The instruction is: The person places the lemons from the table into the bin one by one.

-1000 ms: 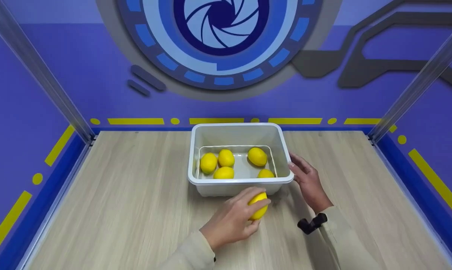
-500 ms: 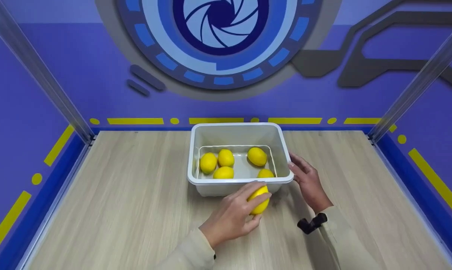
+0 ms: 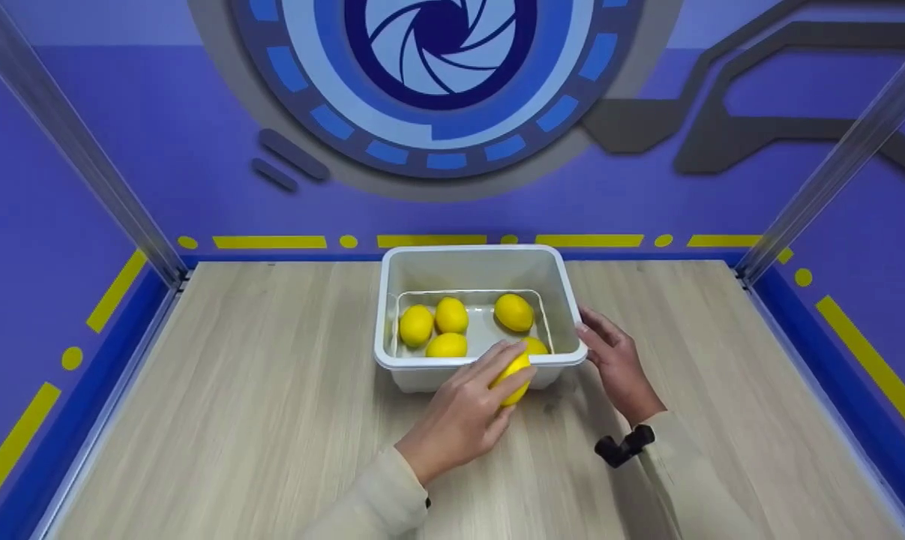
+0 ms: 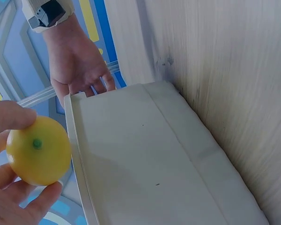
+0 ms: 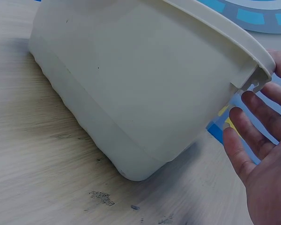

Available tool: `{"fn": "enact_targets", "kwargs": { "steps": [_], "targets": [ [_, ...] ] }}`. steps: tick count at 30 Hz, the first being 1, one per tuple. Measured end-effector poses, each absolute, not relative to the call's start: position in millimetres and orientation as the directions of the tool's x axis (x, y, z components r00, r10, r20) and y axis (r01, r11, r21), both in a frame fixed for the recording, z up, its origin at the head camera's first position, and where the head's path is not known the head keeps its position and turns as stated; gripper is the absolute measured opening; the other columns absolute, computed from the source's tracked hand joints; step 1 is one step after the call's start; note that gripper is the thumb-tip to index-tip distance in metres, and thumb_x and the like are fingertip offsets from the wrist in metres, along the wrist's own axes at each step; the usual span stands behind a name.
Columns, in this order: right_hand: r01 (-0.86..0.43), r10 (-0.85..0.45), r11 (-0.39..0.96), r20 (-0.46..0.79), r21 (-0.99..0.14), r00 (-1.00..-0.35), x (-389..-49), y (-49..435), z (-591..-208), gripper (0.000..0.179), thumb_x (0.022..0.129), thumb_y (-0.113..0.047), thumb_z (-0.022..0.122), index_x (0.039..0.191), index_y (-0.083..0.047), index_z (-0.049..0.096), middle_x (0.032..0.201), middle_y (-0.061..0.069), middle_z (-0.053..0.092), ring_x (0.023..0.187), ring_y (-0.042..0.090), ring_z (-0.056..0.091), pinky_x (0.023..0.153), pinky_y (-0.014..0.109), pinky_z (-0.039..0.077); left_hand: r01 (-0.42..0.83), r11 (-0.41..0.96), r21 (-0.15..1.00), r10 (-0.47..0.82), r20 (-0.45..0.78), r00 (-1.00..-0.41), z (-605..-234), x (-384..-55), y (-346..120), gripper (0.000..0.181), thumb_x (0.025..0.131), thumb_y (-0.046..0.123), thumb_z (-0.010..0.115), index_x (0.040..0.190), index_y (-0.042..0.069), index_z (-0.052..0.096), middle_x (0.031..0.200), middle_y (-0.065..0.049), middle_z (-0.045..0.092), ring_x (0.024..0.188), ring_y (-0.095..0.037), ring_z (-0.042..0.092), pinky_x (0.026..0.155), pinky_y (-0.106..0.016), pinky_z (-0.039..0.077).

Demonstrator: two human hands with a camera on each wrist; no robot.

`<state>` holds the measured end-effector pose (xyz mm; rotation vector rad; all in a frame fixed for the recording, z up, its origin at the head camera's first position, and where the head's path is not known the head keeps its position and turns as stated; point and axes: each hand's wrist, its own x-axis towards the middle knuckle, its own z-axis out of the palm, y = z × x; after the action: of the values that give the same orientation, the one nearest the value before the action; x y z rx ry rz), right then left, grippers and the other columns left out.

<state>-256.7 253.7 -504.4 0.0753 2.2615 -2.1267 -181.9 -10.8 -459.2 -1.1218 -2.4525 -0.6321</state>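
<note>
My left hand (image 3: 454,420) holds a yellow lemon (image 3: 510,367) between thumb and fingers, at the front rim of a white plastic bin (image 3: 415,362). In the left wrist view the lemon (image 4: 40,154) shows its green stem end, close beside the bin's rim (image 4: 75,150). My right hand (image 3: 621,375) is at the bin's right side. There, in the right wrist view, the thumb and index finger pinch the rim while the other fingers (image 5: 253,133) hang below it. Several lemons (image 3: 416,325) lie on the bin's floor, one partly hidden behind the front rim.
The bin stands on a wood-grain table (image 3: 272,420), near its back edge. A blue-purple printed wall (image 3: 347,210) rises behind it, with side panels and metal corner posts (image 3: 819,180) left and right. A black device (image 3: 624,446) is strapped to the right wrist.
My left hand has raised the lemon from in front of the bin up to its front rim, moving away from me. The right hand and the lemons inside have stayed put.
</note>
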Motion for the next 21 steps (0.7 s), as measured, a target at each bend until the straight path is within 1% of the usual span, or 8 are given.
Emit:
{"fn": "enact_targets", "kwargs": {
  "steps": [3,5,10,16,21],
  "targets": [
    [0.063,0.008,0.062,-0.063,-0.996,-0.998,-256.7,253.6,-503.8,0.059,0.096,-0.037,0.058,0.147,-0.014,0.04,0.149,0.005,0.043,0.134,0.02,0.044,0.1,0.025,0.048,0.773,0.587,0.241,0.61,0.496,-0.618,-458.4,-183.8,-12.1,0.052,0.089,0.014,0.068,0.138,0.02,0.052,0.156,0.001,0.035,0.143,-0.02,0.038,0.109,-0.039,0.042],
    [0.068,0.011,0.07,-0.067,-0.995,-0.998,-257.1,253.3,-503.4,0.06,0.095,-0.038,0.058,0.147,-0.014,0.04,0.149,0.004,0.043,0.133,0.017,0.045,0.099,0.023,0.049,0.769,0.59,0.247,0.609,0.489,-0.625,-458.8,-185.1,-12.5,0.052,0.09,0.015,0.067,0.139,0.02,0.051,0.156,0.001,0.034,0.143,-0.02,0.036,0.109,-0.04,0.041],
    [0.081,0.02,0.073,-0.08,-0.994,-0.997,-258.1,252.5,-502.5,0.06,0.095,-0.039,0.058,0.147,-0.014,0.04,0.149,0.004,0.043,0.13,0.014,0.047,0.095,0.018,0.05,0.756,0.608,0.244,0.601,0.48,-0.639,-457.9,-188.6,-12.2,0.053,0.091,0.015,0.065,0.141,0.02,0.049,0.156,-0.001,0.034,0.144,-0.02,0.035,0.112,-0.039,0.039],
    [0.086,0.018,0.076,-0.085,-0.993,-0.996,-258.8,251.8,-502.9,0.06,0.096,-0.039,0.057,0.147,-0.014,0.04,0.149,0.005,0.043,0.134,0.018,0.044,0.096,0.02,0.05,0.75,0.625,0.217,0.593,0.492,-0.637,-455.9,-190.9,-11.8,0.052,0.093,0.015,0.062,0.142,0.019,0.047,0.156,-0.004,0.034,0.144,-0.023,0.035,0.113,-0.04,0.037],
    [0.081,0.018,0.056,-0.08,-0.995,-0.997,-259.7,251.7,-503.9,0.059,0.096,-0.036,0.057,0.147,-0.012,0.04,0.149,0.008,0.043,0.135,0.021,0.044,0.099,0.026,0.049,0.749,0.635,0.19,0.593,0.5,-0.631,-455.3,-192.3,-11.3,0.051,0.094,0.016,0.059,0.143,0.02,0.046,0.156,-0.005,0.034,0.145,-0.023,0.033,0.114,-0.041,0.036]
  ]
}}
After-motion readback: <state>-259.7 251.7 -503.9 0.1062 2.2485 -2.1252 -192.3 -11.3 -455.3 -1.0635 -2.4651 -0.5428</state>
